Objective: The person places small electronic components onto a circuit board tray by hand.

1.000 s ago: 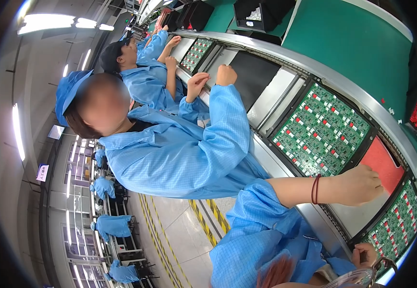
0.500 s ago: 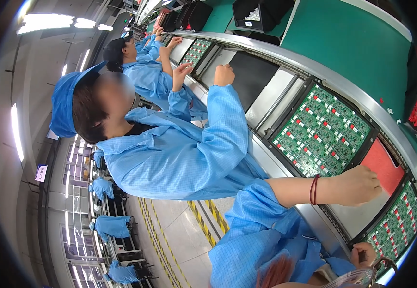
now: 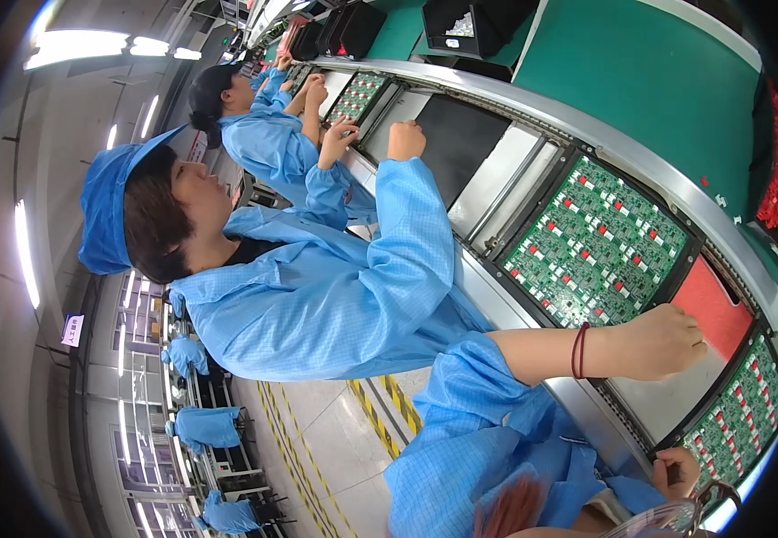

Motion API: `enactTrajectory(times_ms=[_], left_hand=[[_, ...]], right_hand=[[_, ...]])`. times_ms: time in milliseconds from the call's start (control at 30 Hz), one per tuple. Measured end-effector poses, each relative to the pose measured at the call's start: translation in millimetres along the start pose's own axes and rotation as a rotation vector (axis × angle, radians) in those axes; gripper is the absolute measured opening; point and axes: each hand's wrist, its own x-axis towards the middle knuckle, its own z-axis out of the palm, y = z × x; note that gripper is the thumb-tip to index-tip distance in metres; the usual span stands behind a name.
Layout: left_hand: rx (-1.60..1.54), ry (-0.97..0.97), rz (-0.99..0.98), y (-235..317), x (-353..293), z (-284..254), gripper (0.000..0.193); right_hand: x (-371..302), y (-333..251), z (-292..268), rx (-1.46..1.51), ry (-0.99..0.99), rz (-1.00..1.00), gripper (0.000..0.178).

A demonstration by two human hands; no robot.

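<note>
I see the left hand (image 3: 658,345) curled into a loose fist above the pale plate (image 3: 662,403) beside the red sheet (image 3: 721,309), and the right hand (image 3: 676,471) with bent fingers close by the far-right circuit-board panel (image 3: 739,412); whether either grips anything, I cannot tell. That panel lies rightward of both hands, its long axis slanting from lower left to upper right, while the squarish circuit-board panel (image 3: 595,242) sits slantwise, up and left of the left hand. The left hand hides its own fingertips from me, and the right wrist is hard to make out.
</note>
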Motion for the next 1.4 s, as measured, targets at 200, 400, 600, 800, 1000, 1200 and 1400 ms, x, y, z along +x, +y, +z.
enactTrajectory(times_ms=[200,400,600,800,1000,1200,1400], left_hand=[[-0.019,0.002,0.011,-2,0,-2,0.013],[-0.020,0.024,0.006,-8,-4,-3,0.012],[-0.113,0.047,0.000,-16,14,-10,0.011],[0.019,-0.002,-0.014,-34,49,-34,0.015],[0.176,0.077,0.101,-44,144,-29,0.032],[0.744,0.108,0.008,-104,232,4,0.041],[0.897,-0.058,-0.106,-125,254,19,0.032]], right_hand=[[-2,15,-6,0.074,-0.029,0.024,0.017],[6,5,4,0.073,-0.030,0.021,0.015],[4,-5,6,-0.009,0.015,-0.170,0.019],[31,-90,16,-0.023,0.007,0.065,0.009],[14,-83,5,0.065,0.030,-0.011,0.013],[13,-84,-3,0.138,-0.020,-0.031,0.015],[14,-78,-9,0.200,-0.001,0.002,0.015]])
